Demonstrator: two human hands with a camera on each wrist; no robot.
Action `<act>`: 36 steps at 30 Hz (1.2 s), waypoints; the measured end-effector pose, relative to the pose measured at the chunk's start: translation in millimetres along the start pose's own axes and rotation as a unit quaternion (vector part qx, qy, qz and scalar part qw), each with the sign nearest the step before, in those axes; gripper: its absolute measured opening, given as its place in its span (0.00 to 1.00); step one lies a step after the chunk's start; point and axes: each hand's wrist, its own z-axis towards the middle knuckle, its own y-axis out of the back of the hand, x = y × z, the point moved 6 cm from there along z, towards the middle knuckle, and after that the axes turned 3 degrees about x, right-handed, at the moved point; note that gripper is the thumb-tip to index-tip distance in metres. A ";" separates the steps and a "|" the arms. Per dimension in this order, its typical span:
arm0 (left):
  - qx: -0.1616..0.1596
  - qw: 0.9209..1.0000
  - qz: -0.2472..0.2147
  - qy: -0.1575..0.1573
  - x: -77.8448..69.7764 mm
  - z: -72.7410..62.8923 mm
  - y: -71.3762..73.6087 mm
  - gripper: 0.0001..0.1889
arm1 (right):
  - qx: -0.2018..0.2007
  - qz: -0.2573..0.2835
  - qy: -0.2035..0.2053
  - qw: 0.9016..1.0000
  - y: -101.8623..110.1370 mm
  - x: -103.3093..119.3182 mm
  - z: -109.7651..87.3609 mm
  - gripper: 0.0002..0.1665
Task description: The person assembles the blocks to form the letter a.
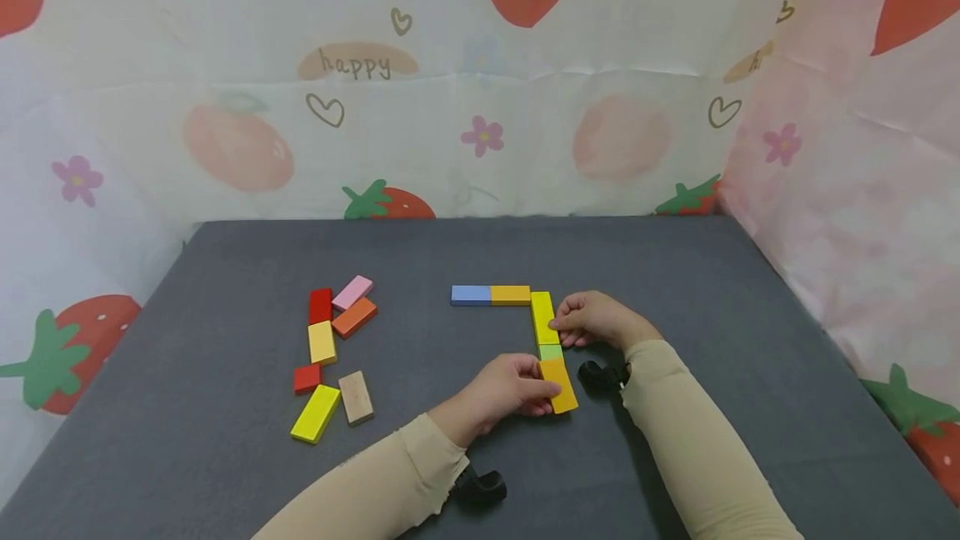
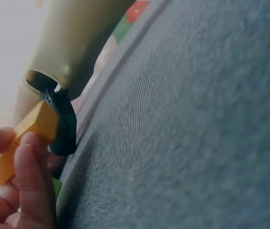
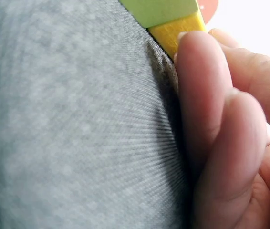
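In the head view, my left hand [image 1: 510, 394] pinches an orange-yellow block [image 1: 558, 386] between thumb and fingers. The left wrist view shows this block [image 2: 42, 121] tilted in the grip. Beyond it lies a light green block [image 1: 551, 352], partly covered by the held one. My right hand [image 1: 600, 319] is at the right edge of a bright yellow block [image 1: 542, 317], thumb at its top and curled fingers along its side. In the right wrist view the fingers [image 3: 204, 86] touch the yellow block [image 3: 173, 36], which adjoins the green block [image 3: 166, 10].
A blue block [image 1: 471, 296] and an orange-yellow block [image 1: 510, 296] form a row leading to the yellow block's far end. Leftward lie several loose blocks, among them a pink block [image 1: 352, 292], an orange block [image 1: 355, 317] and a plain wooden block [image 1: 356, 397], on the dark grey cloth [image 1: 420, 265].
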 end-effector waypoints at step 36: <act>-0.036 0.971 0.234 0.022 -8.4 6.3 3.1 0.12 | -0.001 0.017 -0.002 1.000 0.1 -1.2 0.7 0.14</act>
